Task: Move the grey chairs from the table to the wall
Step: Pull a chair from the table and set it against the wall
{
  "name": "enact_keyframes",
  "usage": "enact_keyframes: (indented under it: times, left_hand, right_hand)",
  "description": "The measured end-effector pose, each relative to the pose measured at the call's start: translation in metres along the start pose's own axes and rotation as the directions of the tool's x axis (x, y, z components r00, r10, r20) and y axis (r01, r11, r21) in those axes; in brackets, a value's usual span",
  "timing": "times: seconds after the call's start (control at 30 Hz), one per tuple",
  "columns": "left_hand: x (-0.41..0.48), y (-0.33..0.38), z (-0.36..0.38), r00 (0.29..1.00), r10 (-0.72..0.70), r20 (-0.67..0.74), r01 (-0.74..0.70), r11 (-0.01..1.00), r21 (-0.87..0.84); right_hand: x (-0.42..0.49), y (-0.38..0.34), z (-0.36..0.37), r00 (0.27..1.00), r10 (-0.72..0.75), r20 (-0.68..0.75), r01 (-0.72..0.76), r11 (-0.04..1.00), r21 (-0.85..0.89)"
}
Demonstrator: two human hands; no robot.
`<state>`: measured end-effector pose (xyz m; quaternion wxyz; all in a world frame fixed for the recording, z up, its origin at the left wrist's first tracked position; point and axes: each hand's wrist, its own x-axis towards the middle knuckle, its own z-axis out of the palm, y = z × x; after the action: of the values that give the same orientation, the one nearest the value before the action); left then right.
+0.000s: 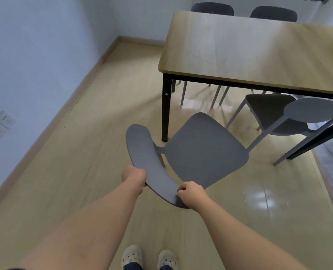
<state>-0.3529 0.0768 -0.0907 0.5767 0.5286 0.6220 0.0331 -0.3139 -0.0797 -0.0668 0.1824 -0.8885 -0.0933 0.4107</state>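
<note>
A grey chair stands on the floor just off the near left corner of the wooden table, turned with its curved backrest toward me. My left hand grips the backrest at its middle, and my right hand grips the backrest's near end. A second grey chair is tucked at the table's near side on the right. Behind the table's far edge show the backrests of two more grey chairs, one on the left and one on the right.
A white wall with a wooden skirting board runs along the left; sockets sit low on it. Open wooden floor lies between wall and table. The black table leg stands beside the held chair. My feet are at the bottom.
</note>
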Motion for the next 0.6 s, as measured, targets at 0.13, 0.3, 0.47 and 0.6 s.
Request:
enact_keyframes:
  times: [0.13,0.3,0.47,0.6]
  left_hand:
    - [0.011,0.005,-0.019,0.999,0.041,0.0,-0.041,0.996,0.084]
    - [0.04,0.011,-0.06,0.998,0.021,-0.063,-0.014,0.994,0.109]
    - [0.079,0.013,-0.119,0.997,0.065,-0.042,-0.057,0.982,0.18]
    - [0.11,0.022,-0.176,0.993,0.116,0.018,-0.117,0.962,0.246]
  right_hand:
    - [0.0,-0.007,0.007,1.0,0.017,0.002,-0.017,1.0,0.007]
    - [0.004,-0.042,0.025,1.0,0.001,0.001,-0.001,1.0,0.021]
    - [0.009,-0.1,0.064,1.0,0.027,0.001,-0.027,0.999,0.042]
    - [0.0,-0.165,0.11,0.999,0.052,-0.011,-0.051,0.997,0.063]
